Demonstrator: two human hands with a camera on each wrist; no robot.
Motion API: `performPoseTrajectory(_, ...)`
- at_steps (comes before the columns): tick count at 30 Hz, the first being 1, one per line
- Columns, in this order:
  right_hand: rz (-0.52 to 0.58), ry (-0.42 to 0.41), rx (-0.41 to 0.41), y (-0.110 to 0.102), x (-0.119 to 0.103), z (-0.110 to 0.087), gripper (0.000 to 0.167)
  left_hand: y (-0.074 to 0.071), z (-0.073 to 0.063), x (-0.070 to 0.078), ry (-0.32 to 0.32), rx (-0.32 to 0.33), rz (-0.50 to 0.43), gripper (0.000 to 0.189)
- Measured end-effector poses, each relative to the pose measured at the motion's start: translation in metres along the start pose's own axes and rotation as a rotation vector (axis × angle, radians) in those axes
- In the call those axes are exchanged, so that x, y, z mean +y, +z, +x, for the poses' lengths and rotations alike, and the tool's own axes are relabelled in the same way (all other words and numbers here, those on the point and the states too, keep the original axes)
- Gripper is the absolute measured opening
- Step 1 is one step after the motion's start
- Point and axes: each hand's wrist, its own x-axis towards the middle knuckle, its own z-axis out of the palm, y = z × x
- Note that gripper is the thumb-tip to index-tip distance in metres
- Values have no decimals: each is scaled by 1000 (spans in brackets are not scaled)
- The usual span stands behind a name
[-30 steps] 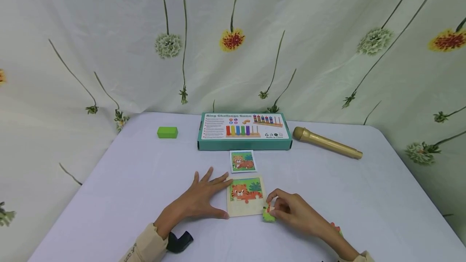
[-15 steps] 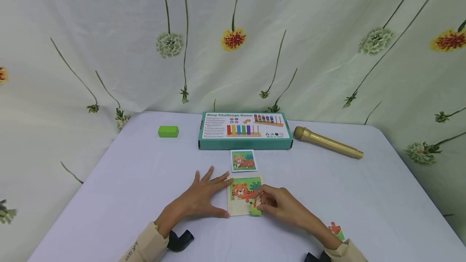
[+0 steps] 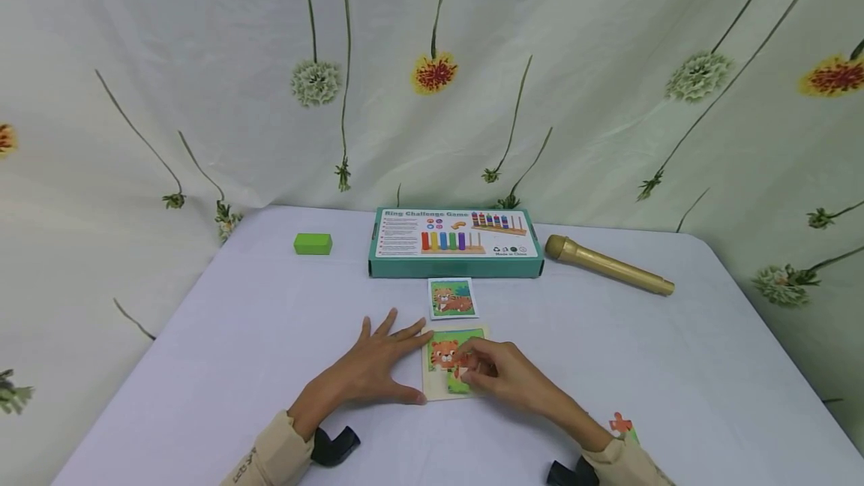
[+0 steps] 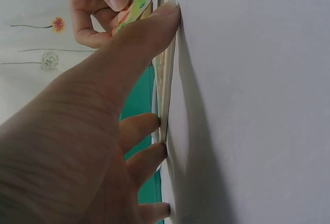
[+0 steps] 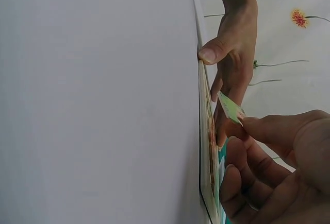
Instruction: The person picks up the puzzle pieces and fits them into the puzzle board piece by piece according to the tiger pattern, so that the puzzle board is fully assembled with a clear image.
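A square wooden puzzle board (image 3: pixel 435 387) lies on the white table, its upper part filled with a tiger picture. My left hand (image 3: pixel 374 364) is spread at the board's left side, fingers straight, with thumb and fingertips touching its edge. Between thumb and fingers my right hand (image 3: pixel 502 372) pinches a green and orange puzzle piece (image 3: pixel 457 382). In the right wrist view the puzzle piece (image 5: pixel 230 107) is tilted above the board (image 5: pixel 206 147). The right fingers hide part of the tiger picture in the head view.
Behind the board lies a tiger picture card (image 3: pixel 452 298), then a teal game box (image 3: pixel 455 267). A green block (image 3: pixel 313 244) sits at the back left, a gold microphone (image 3: pixel 607 265) at the back right. Another puzzle piece (image 3: pixel 621 424) lies by the right forearm.
My right hand has carried the puzzle piece leftward from beside the board's right edge to over its lower middle. The left hand has stayed in place.
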Motion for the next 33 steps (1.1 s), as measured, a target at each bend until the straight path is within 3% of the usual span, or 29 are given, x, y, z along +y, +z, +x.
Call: performPoseTrajectory(33, 62, -7, -14, 11, -3, 18, 16, 0, 0, -1, 16, 0, -3, 94)
